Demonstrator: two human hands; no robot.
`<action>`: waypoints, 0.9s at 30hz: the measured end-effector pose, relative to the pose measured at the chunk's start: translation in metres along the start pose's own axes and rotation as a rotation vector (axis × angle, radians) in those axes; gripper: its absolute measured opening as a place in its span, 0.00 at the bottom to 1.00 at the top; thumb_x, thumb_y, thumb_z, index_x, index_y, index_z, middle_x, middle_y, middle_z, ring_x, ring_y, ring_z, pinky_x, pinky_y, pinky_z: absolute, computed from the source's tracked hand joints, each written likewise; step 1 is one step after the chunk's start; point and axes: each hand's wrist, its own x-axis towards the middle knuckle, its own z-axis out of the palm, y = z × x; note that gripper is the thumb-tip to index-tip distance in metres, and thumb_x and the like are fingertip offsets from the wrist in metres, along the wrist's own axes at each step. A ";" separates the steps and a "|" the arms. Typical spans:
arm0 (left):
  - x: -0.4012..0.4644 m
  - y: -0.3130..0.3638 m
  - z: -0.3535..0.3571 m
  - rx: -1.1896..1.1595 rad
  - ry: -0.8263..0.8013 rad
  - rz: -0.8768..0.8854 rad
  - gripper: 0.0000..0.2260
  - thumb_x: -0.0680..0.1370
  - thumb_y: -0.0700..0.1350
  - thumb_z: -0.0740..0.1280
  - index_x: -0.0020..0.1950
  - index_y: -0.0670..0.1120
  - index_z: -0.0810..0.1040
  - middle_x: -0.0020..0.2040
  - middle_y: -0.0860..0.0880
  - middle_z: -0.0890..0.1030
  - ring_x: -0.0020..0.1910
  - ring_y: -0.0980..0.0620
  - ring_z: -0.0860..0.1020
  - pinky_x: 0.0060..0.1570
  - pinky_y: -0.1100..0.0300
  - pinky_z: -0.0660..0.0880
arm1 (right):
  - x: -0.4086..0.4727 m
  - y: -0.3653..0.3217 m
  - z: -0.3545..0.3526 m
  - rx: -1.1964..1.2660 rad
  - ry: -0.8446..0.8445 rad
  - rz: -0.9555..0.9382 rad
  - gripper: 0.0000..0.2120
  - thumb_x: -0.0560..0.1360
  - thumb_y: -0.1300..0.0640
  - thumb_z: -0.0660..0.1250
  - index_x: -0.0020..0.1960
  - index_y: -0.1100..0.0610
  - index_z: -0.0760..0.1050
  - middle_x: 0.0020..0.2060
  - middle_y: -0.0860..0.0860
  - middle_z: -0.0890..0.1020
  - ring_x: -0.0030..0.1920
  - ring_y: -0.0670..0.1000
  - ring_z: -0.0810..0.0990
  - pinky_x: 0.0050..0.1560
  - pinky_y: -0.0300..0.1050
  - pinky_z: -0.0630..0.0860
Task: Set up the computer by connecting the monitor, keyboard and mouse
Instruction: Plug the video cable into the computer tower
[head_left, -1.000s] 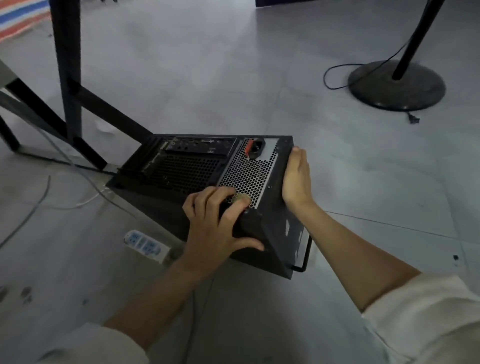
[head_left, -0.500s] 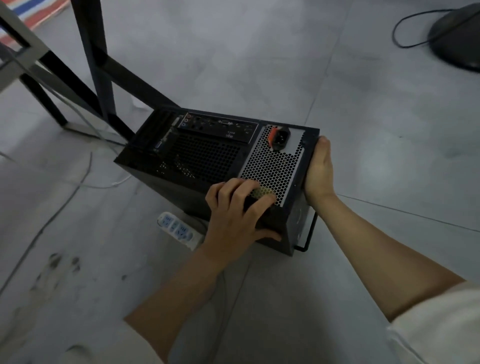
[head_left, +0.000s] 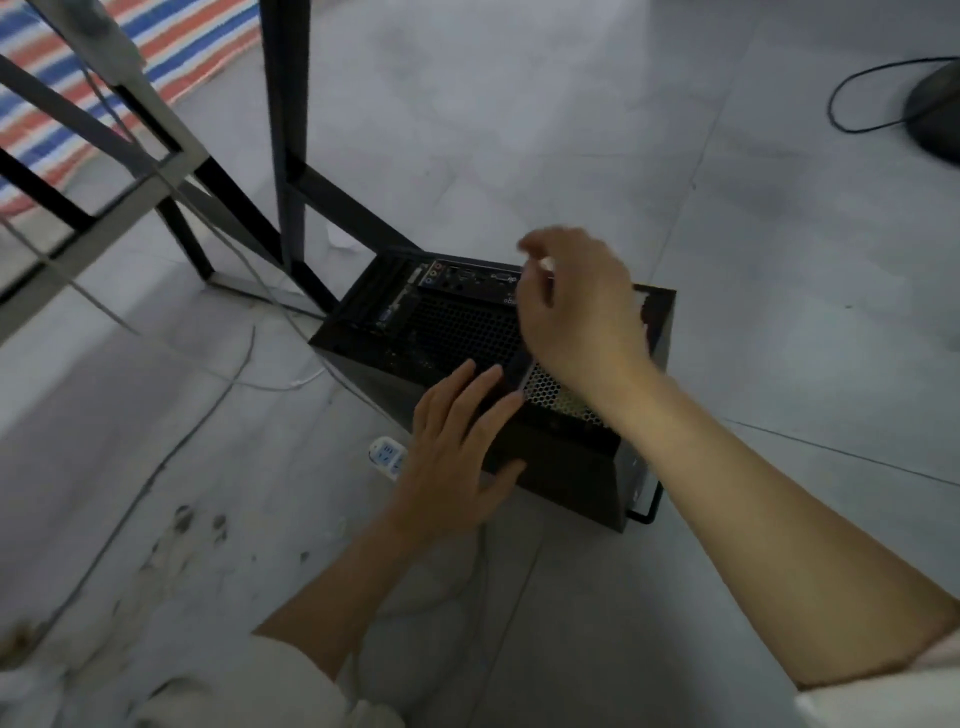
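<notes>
1. Computer tower (head_left: 467, 332) lies on the floor (head_left: 571, 130), centre of frame, rear port panel facing up.
2. Left hand (head_left: 457, 457), fingers straight, rests on the tower's near edge.
3. Right hand (head_left: 576, 306) hovers blurred over the ports, fingers loosely curled; whether it holds anything, cannot tell.
4. Step, judged: tower placed, no cables plugged in yet.
5. Next: fetch the monitor lead; power strip (head_left: 385, 456) sits lower left of the tower.

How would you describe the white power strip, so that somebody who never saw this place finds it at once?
Find the black computer case lying on the grey floor beside the black table legs. Beside its near left edge, just left of the left hand, lies the power strip. It is the only white block there, with blue sockets.
</notes>
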 end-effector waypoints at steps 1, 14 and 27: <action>-0.008 -0.009 -0.005 0.008 -0.017 -0.029 0.31 0.73 0.51 0.70 0.72 0.48 0.60 0.71 0.43 0.63 0.72 0.40 0.61 0.68 0.42 0.62 | -0.009 -0.008 0.009 -0.032 -0.040 -0.068 0.14 0.76 0.58 0.57 0.56 0.61 0.77 0.49 0.56 0.81 0.50 0.55 0.78 0.54 0.52 0.74; -0.116 -0.126 -0.036 0.309 -0.448 -0.846 0.27 0.77 0.48 0.65 0.74 0.45 0.61 0.73 0.42 0.62 0.73 0.43 0.58 0.68 0.46 0.58 | -0.116 -0.020 0.132 -0.568 -0.792 -0.630 0.28 0.79 0.53 0.54 0.75 0.59 0.51 0.75 0.61 0.54 0.75 0.60 0.50 0.72 0.64 0.42; -0.110 -0.259 0.005 0.505 -0.796 -0.640 0.26 0.78 0.50 0.59 0.74 0.45 0.59 0.76 0.44 0.55 0.75 0.45 0.50 0.72 0.44 0.49 | -0.118 -0.027 0.261 -0.396 -0.909 -0.177 0.37 0.77 0.52 0.60 0.76 0.52 0.39 0.76 0.56 0.43 0.74 0.58 0.51 0.73 0.54 0.53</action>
